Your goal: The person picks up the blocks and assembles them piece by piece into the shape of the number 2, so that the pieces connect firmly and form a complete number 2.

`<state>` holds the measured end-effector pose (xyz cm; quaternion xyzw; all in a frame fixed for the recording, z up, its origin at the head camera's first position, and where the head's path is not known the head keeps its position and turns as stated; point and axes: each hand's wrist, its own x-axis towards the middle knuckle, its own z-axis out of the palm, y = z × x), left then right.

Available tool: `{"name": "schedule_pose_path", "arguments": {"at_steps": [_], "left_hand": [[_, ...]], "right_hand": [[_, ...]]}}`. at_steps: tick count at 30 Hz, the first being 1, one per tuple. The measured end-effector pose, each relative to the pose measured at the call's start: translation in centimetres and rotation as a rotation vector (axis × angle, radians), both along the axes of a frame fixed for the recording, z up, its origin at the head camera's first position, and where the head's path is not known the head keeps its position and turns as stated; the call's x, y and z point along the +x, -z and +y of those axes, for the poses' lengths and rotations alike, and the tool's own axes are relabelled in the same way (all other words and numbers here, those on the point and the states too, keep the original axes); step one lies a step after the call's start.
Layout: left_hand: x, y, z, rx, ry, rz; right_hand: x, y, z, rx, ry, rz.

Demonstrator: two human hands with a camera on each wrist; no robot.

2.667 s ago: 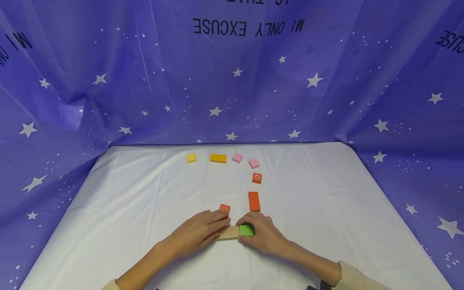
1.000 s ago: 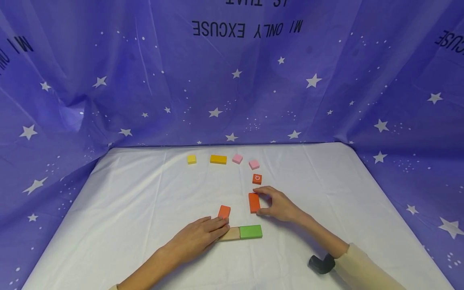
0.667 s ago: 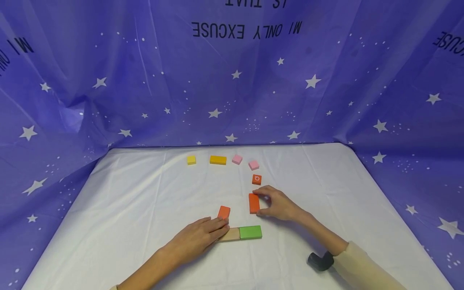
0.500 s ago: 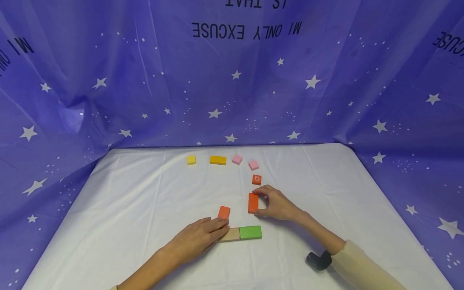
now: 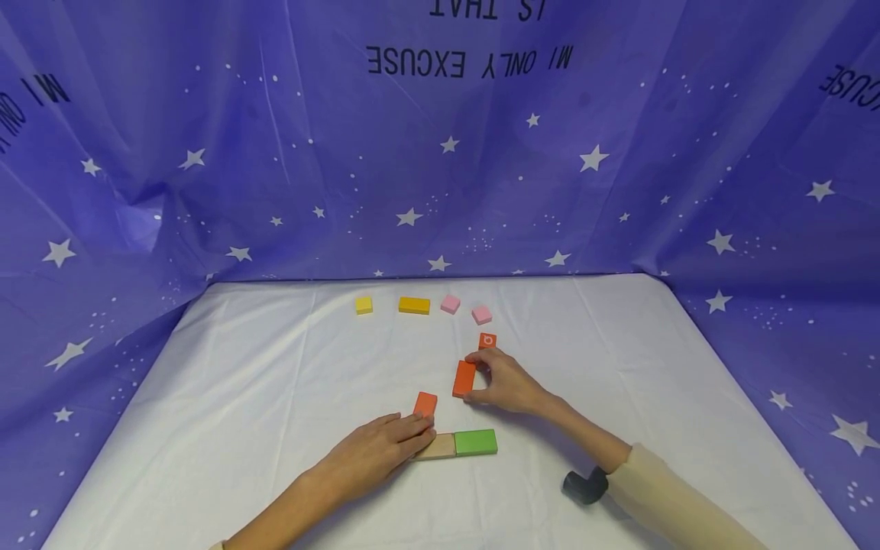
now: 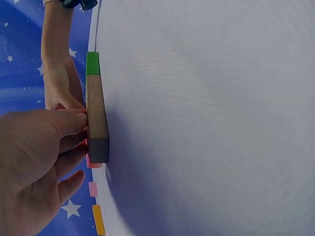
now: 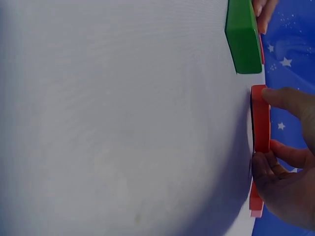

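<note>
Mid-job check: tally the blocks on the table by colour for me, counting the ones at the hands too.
Yellow blocks: 2
Pink blocks: 2
Red-orange blocks: 3 (one held by the right hand, one partly hidden by the left hand)
Green block: 1
Bare wood block: 1
Total: 9

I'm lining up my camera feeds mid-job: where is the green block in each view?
Head: green block, lower, just right of centre.
Left wrist: green block, upper left, beyond the wooden block.
Right wrist: green block, top right, cut off.
Shared landmark: the right hand, in all three.
</note>
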<state>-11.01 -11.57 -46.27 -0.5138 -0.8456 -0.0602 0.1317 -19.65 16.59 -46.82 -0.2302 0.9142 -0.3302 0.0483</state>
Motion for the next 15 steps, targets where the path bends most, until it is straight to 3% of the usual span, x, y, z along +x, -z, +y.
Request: {"name": "schedule_pose_path", "arguments": {"at_steps": [15], "left_hand": [[0.1,-0.1,0.0,0.006,-0.008,-0.016]], "right_hand": [[-0.3,0.4,-2.6,-0.028,-0.022,0.068]]}}
